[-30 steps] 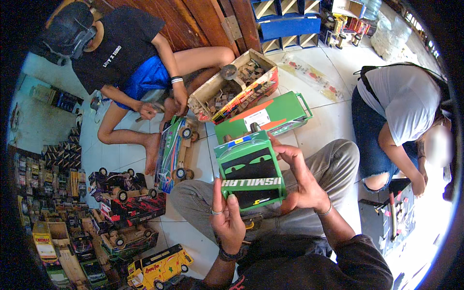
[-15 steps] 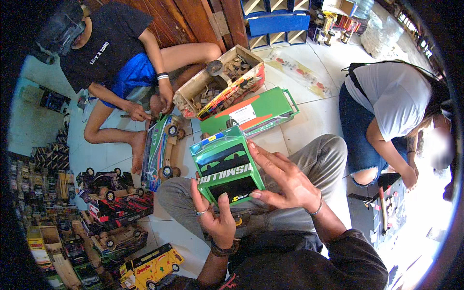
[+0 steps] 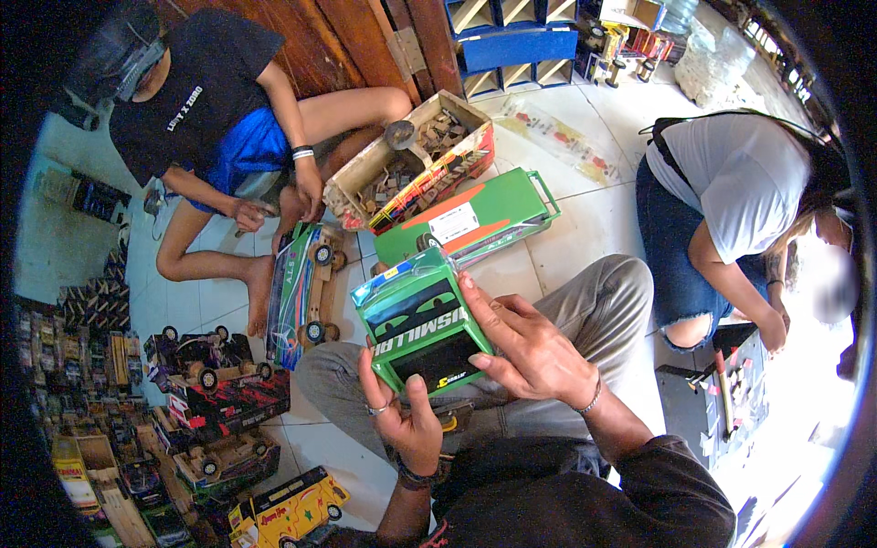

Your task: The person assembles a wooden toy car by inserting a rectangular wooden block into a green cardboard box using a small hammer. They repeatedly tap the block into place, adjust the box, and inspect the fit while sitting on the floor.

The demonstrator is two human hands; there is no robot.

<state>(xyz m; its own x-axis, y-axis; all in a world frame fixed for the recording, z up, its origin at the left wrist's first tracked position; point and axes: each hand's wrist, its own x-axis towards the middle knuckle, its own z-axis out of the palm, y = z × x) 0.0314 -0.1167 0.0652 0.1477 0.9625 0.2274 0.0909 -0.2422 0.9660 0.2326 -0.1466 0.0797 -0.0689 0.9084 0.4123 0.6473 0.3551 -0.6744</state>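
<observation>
A green toy bus [image 3: 413,331] with a black-and-white decorated end is held up over my lap, that end facing me. My left hand [image 3: 411,427] is closed around its lower left side, the thumb upright along the near edge. Against its right side lies my right hand [image 3: 532,354], index finger along the upper edge and thumb at the lower corner. Just beyond it, a longer green toy bus [image 3: 493,212] with orange stripes rests on the floor. Another toy bus [image 3: 294,297] lies tipped on its side to the left, its wooden underside and wheels showing.
Wood scraps fill an open wooden box [image 3: 446,173]. A person [image 3: 196,100] sits far left, hands by the tipped bus; another [image 3: 731,183] bends over a board [image 3: 703,411] at right. Toy trucks [image 3: 219,384] crowd the left, with a yellow one [image 3: 290,513] near front.
The bus in my hands has tilted slightly and shifted a little left and down. The person at left has drawn one hand back from the tipped bus.
</observation>
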